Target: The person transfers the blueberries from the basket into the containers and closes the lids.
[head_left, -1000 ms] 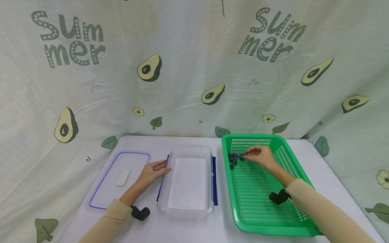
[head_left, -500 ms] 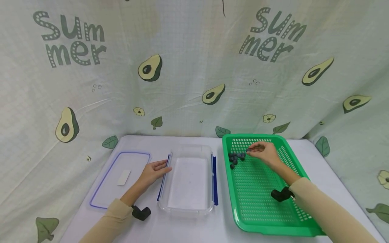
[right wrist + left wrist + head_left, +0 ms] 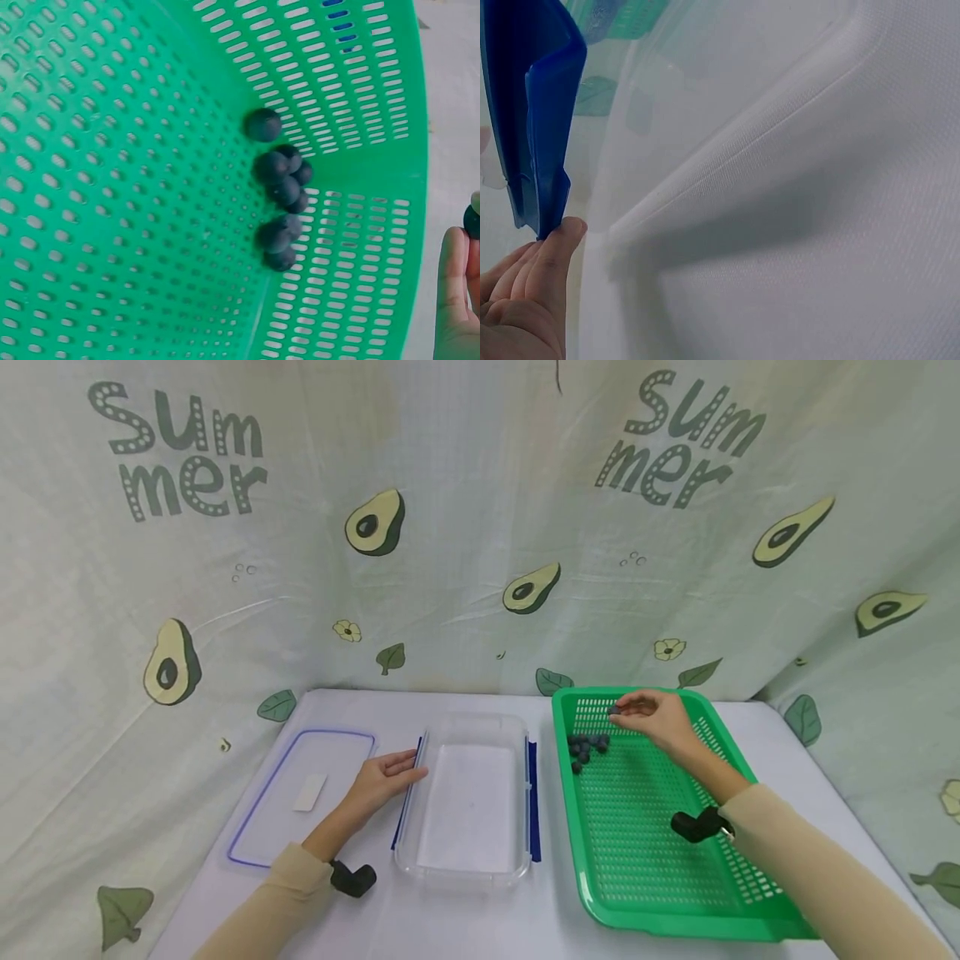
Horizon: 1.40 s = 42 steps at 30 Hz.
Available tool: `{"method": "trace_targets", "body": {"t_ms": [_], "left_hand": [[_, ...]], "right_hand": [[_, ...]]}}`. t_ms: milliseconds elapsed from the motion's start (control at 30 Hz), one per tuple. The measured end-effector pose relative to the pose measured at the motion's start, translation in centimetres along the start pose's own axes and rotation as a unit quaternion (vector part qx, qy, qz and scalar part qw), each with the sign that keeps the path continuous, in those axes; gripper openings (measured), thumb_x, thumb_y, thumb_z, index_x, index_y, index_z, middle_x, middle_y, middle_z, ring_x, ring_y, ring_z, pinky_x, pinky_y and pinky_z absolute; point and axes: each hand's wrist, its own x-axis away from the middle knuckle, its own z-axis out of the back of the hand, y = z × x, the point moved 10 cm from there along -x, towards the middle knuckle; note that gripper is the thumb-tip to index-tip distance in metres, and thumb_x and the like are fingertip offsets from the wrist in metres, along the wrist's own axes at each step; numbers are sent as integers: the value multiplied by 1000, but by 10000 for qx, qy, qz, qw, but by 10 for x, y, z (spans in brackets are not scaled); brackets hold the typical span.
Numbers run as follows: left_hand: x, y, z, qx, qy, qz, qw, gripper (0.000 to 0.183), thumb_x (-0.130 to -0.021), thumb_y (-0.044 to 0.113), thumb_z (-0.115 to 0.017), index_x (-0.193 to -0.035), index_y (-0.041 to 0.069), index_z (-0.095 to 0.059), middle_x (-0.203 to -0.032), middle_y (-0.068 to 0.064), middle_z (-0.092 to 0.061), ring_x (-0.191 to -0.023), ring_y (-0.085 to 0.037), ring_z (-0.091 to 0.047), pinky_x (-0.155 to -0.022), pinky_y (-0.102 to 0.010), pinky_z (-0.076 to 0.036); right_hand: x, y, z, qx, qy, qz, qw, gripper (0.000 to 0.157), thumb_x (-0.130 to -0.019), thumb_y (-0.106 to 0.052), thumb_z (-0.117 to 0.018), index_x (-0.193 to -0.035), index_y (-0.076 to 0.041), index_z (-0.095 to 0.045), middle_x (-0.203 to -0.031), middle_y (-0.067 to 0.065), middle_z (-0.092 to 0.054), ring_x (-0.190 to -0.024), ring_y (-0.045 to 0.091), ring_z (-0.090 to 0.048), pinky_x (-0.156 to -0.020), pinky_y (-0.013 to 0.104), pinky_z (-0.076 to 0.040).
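Observation:
At the left side of a clear plastic food container point(image 3: 472, 793) with blue side clips is my left hand point(image 3: 378, 783). Its thumb reaches over the rim, and its fingers touch the blue clip point(image 3: 551, 127) in the left wrist view. Above the far part of a green perforated basket point(image 3: 637, 927), my right hand point(image 3: 662, 722) pinches one blueberry point(image 3: 614, 710) between thumb and fingertips. That berry shows partly at the right edge of the right wrist view. Several more blueberries point(image 3: 279, 176) lie bunched in the basket's far left corner.
Flat on the table at the left lies a clear lid point(image 3: 270, 827) with a blue edge, a white label point(image 3: 310, 792) on it. The container stands between lid and basket. A printed cloth point(image 3: 450, 527) hangs behind the white table point(image 3: 450, 927).
My right hand has lifted one blueberry away from the bunch, up and toward the basket's far wall. My left hand keeps its place on the container. The head view has shifted slightly.

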Motion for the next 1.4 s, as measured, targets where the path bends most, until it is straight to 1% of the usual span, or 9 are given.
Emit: {"method": "trace_targets", "body": {"t_ms": [133, 200, 367, 533, 733, 933, 1000, 1200, 1400], "left_hand": [[0, 1, 0, -44, -8, 22, 10000, 62, -87, 32, -79, -138, 3, -58, -132, -17, -62, -126, -29, -56, -101, -42, -48], [0, 0, 0, -42, -1, 39, 10000, 62, -86, 32, -79, -138, 3, -59, -132, -17, -62, -126, -29, -56, -101, -42, -49], [0, -1, 1, -78, 20, 39, 10000, 63, -86, 33, -80, -137, 2, -59, -132, -18, -61, -126, -31, -56, -100, -43, -49], [-1, -2, 0, -116, 26, 64, 9999, 65, -86, 35, -79, -138, 2, -58, -132, -19, -61, -128, -32, -53, -102, -45, -47], [-1, -2, 1, -89, 59, 83, 9999, 65, -85, 35, -81, -137, 3, -60, -132, -19, -61, -126, -31, -55, -101, -45, -48], [-1, -3, 1, 9, 34, 92, 10000, 65, -84, 35, -81, -137, 3, -59, -133, -18, -61, -126, -31, -56, -100, -43, -49], [-2, -3, 1, 0, 5, 37, 10000, 64, -86, 34, -80, -137, 2, -59, -133, -19, -60, -126, -31, -56, -99, -42, -50], [-3, -3, -1, 235, -63, -21, 9997, 63, -86, 30, -79, -137, 0, -58, -133, -20, -60, -125, -29, -56, -96, -36, -52], [-3, -4, 1, 276, -62, 33, 9996, 63, -86, 30, -80, -138, 2, -58, -133, -19, -60, -124, -28, -57, -96, -37, -52]], "right_hand": [[-3, -6, -2, -16, -89, -42, 9999, 37, -87, -17, -79, -111, 7, -66, -98, 8, -71, -84, 7, -65, -74, 25, -57], [-4, -9, -3, -79, -124, -63, 9999, 38, -87, -17, -80, -112, 7, -65, -98, 8, -71, -84, 8, -66, -76, 27, -57], [-9, -19, -6, -126, -169, -42, 9998, 39, -87, -19, -80, -112, 7, -65, -97, 6, -71, -84, 8, -66, -76, 25, -57], [-13, -31, -11, -247, -239, 96, 9994, 37, -88, -16, -79, -112, 8, -65, -96, 4, -71, -84, 8, -66, -74, 23, -56], [-18, -43, -20, -377, -340, 129, 9986, 37, -88, -14, -79, -113, 8, -64, -98, 7, -71, -86, 9, -66, -74, 23, -56], [-26, -57, -32, -505, -386, 217, 9977, 38, -87, -13, -79, -114, 9, -64, -104, 13, -70, -87, 10, -66, -78, 26, -57], [-29, -62, -37, -530, -409, 234, 9975, 38, -86, -12, -80, -114, 9, -64, -104, 15, -70, -87, 11, -66, -78, 26, -57], [-36, -76, -51, -609, -512, 275, 9965, 39, -85, -13, -81, -113, 9, -65, -101, 14, -69, -87, 13, -66, -77, 28, -57], [-45, -91, -65, -615, -568, 377, 9958, 35, -85, -12, -81, -110, 7, -67, -101, 15, -69, -86, 15, -66, -79, 33, -58]]}}
